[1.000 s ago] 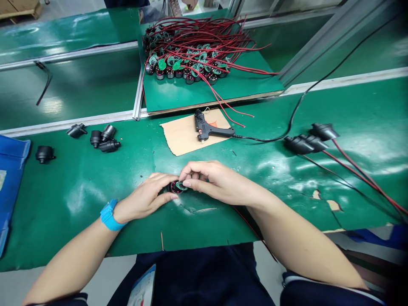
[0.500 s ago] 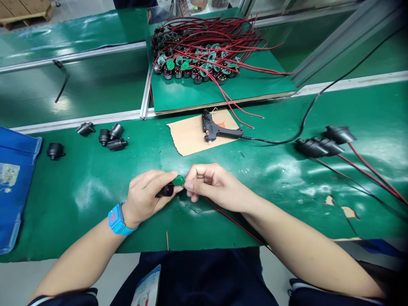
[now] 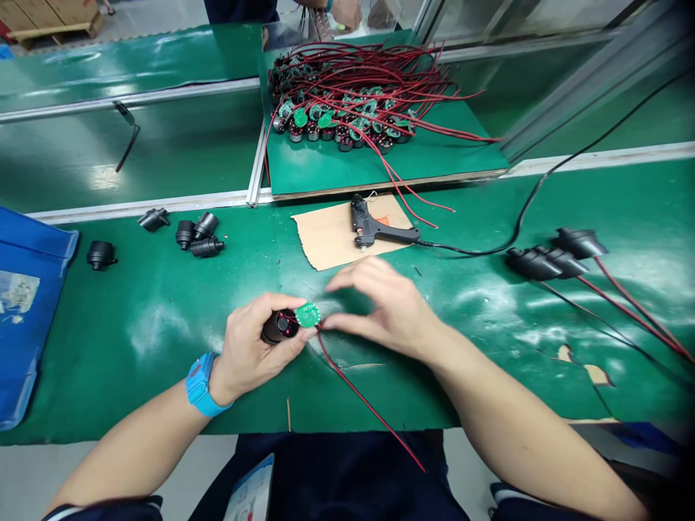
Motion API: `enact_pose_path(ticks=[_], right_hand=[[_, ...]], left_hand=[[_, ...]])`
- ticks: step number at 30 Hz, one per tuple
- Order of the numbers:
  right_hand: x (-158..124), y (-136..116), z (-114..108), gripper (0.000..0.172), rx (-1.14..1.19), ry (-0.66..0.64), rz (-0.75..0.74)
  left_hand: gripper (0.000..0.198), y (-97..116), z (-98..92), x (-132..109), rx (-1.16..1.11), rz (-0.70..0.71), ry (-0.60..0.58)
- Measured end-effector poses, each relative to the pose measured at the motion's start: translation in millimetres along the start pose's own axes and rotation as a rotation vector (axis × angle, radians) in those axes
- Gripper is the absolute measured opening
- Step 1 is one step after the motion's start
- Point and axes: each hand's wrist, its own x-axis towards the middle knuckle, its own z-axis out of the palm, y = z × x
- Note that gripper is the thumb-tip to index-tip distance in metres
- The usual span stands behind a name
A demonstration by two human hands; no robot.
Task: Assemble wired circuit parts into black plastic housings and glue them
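Observation:
My left hand (image 3: 258, 333) is closed round a black cylindrical housing (image 3: 276, 327), with its open end facing right. A round green circuit board (image 3: 308, 315) sits at its fingertips, beside the housing's mouth. From the board, red wires (image 3: 352, 387) run down to the right over the bench edge. My right hand (image 3: 385, 307) is just right of the board, thumb and fingers spread apart and nothing between them. A black glue gun (image 3: 380, 226) lies on a piece of cardboard (image 3: 320, 242) beyond the hands.
Several black housings (image 3: 203, 235) lie at the left, near a blue bin (image 3: 32, 311). Wired black housings (image 3: 548, 257) stand at the right. A raised green shelf (image 3: 337, 170) bears many wired parts (image 3: 347, 119). The glue gun's cord (image 3: 521, 217) crosses the right side. Behind, a person's hand (image 3: 346, 11) shows.
My right hand has opened and drawn back from the circuit board. The board has turned its face more towards me, and the red wires now hang free of my right hand.

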Motion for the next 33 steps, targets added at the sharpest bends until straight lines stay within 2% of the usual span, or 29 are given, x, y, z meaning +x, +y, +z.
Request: enact_pose_path(ticks=[2,4,6,9,12,16,19,22,28,33], right_hand=[[-1,23,-14,0.027,-0.279,0.011,0.097],[-3,48,-24,0.037,-0.509,-0.028,0.255],[-4,66,-29,0.051,-0.617,-0.119,0.362],[-4,74,-28,0.052,-0.682,-0.170,0.399],[0,58,-33,0.040,-0.626,-0.106,0.397],[1,20,-50,0.019,-0.207,0.002,0.369],[-4,-2,-57,0.025,0.076,-0.029,0.351],[-9,-13,-55,0.029,0.208,-0.072,0.294],[-2,-24,-47,0.029,0.242,-0.152,0.252],[5,-28,-44,0.029,0.169,-0.141,0.184]], left_hand=[[0.022,-1,0.0,0,0.008,-0.005,0.010],[0.021,-1,0.1,0,0.014,-0.006,0.003],[0.021,-1,0.1,0,0.018,-0.010,-0.011],[0.020,-3,-0.6,0,0.035,-0.024,-0.022],[0.022,-7,-2.5,0,0.075,-0.044,0.015],[0.027,-10,-6.2,1,0.141,-0.057,0.111],[0.027,-10,-8.5,3,0.191,-0.057,0.144],[0.027,-11,-9.4,4,0.229,-0.041,0.147],[0.024,-12,-7.9,3,0.260,-0.024,0.111],[0.025,-11,-8.4,2,0.273,-0.015,0.094]])
